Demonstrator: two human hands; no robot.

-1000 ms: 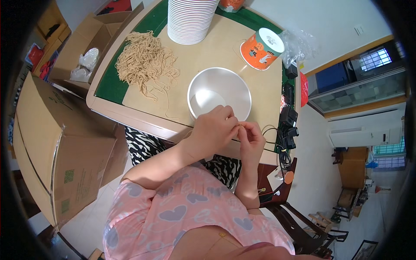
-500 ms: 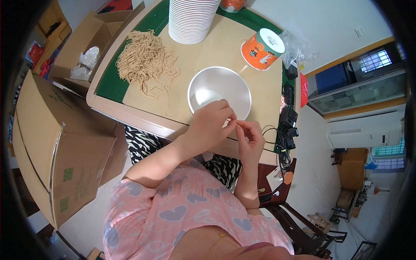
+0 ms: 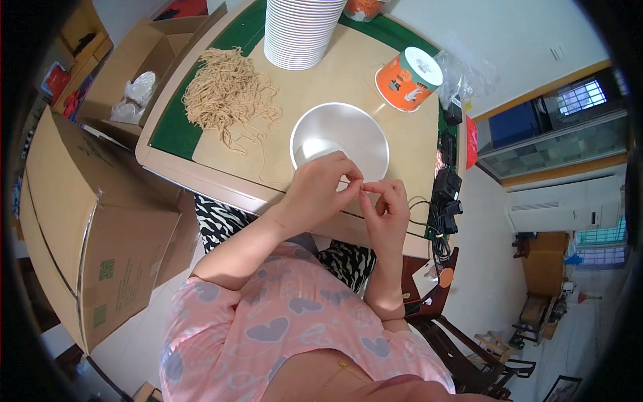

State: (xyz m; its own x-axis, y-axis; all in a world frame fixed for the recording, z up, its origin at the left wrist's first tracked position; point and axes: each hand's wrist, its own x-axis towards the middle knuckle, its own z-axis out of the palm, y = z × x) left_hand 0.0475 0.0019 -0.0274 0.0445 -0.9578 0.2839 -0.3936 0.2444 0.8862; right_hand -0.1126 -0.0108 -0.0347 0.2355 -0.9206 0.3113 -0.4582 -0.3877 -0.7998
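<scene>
Over the near rim of a white paper tub (image 3: 309,124), my left hand (image 3: 323,179) and my right hand (image 3: 385,206) meet with their fingertips pinched together. Whatever is between the fingertips is too small to make out. The tub stands upright, its mouth facing up and its inside showing. To its left lies a tangled heap of beige string (image 3: 231,94), from which a loose strand trails toward the table's near edge by my left hand. An orange printed tub (image 3: 402,84) sits upside down to the right, with a thin strand beside it.
A tall stack of white tubs (image 3: 301,33) rises at the far side of the table. Black adapters and cables (image 3: 445,201) line the right edge, near a clear plastic bag (image 3: 465,74). Large cardboard boxes (image 3: 120,234) stand to the left of the table.
Both hands have shifted slightly, my left fingers bending a little more and my right fingers spreading somewhat. Their fingertips stay together. The tubs and the string heap keep their places.
</scene>
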